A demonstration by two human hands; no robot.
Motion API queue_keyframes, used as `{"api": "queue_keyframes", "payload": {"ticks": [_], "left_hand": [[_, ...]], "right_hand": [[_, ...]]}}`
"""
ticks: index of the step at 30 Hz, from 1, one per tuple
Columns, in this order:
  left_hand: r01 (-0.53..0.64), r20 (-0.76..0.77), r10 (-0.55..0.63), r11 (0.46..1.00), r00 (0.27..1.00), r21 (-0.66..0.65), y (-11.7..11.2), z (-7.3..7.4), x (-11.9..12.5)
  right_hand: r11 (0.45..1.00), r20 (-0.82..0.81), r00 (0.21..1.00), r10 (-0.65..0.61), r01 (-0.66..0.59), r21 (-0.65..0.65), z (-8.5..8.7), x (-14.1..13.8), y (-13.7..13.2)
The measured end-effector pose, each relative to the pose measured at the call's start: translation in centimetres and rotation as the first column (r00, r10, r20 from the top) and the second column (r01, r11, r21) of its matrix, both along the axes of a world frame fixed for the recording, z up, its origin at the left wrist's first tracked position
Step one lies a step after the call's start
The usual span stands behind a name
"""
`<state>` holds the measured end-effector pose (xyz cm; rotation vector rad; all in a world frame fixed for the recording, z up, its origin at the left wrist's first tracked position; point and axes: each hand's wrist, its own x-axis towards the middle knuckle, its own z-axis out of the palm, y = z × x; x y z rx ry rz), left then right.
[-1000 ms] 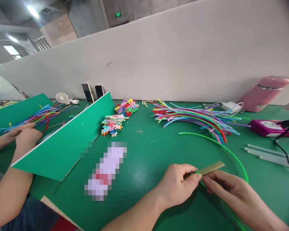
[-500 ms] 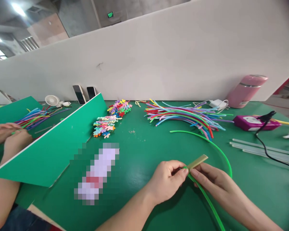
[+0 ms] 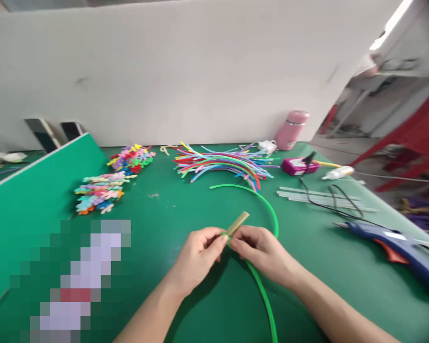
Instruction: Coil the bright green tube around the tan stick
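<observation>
Pinching the green stem (image 3: 276,226) beside the tan strip (image 3: 239,223), the left hand (image 3: 202,255) is pressing thumb and forefinger together. The right hand (image 3: 260,244) is closing on the stem where it meets the strip; its hidden fingers are leaving the exact grip unclear. Both things are sitting between the hands, over the near middle of the surface (image 3: 143,267). One green run is curving far and right, another trailing near; whether they are forming one piece, I cannot tell.

The view has been swinging right, bringing the blue glue gun (image 3: 393,243) into sight, untouched. The hands are keeping their pinch, so the joining of stem and strip is apparently progressing little.

Translucent sticks (image 3: 318,197) are lying to the right, coloured stems (image 3: 221,164) bundling on the far side, and flower-like pieces (image 3: 102,190) clustering left. At far right, a pink bottle (image 3: 291,131) is standing capped, hiding any contents.
</observation>
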<state>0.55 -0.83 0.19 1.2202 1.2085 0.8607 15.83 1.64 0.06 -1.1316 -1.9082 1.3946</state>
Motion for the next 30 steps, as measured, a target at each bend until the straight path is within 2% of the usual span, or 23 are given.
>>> {"api": "queue_keyframes", "payload": {"ticks": [8,14,18,25,27,30], "left_hand": [[0.008,-0.012,-0.009,0.998,1.0,-0.062,0.13,0.27,-0.14],[-0.049,-0.001,0.049,0.995,0.999,-0.09,0.11,0.84,-0.04],[-0.079,-0.01,0.078,0.993,0.997,-0.093,0.29,0.92,-0.25],[-0.154,0.037,0.158,0.984,0.987,-0.085,0.5,0.99,-0.55],[-0.181,0.056,0.186,0.98,0.981,-0.084,0.55,0.93,-0.6],[-0.206,0.07,0.211,0.975,0.975,-0.08,0.67,0.72,-0.74]], "right_hand": [[0.998,-0.097,0.995,-0.027,0.021,-0.062,-0.13,0.15,0.22],[0.984,-0.199,0.979,-0.055,0.019,-0.177,-0.45,0.12,0.15],[0.98,-0.278,0.956,-0.094,0.039,-0.197,-0.14,0.19,0.22],[0.986,-0.374,0.927,-0.043,-0.021,-0.164,0.53,0.53,0.17],[0.993,-0.35,0.937,-0.008,-0.034,-0.114,0.45,0.54,0.02],[0.999,-0.248,0.968,0.027,-0.017,0.044,0.25,0.44,-0.19]]}}
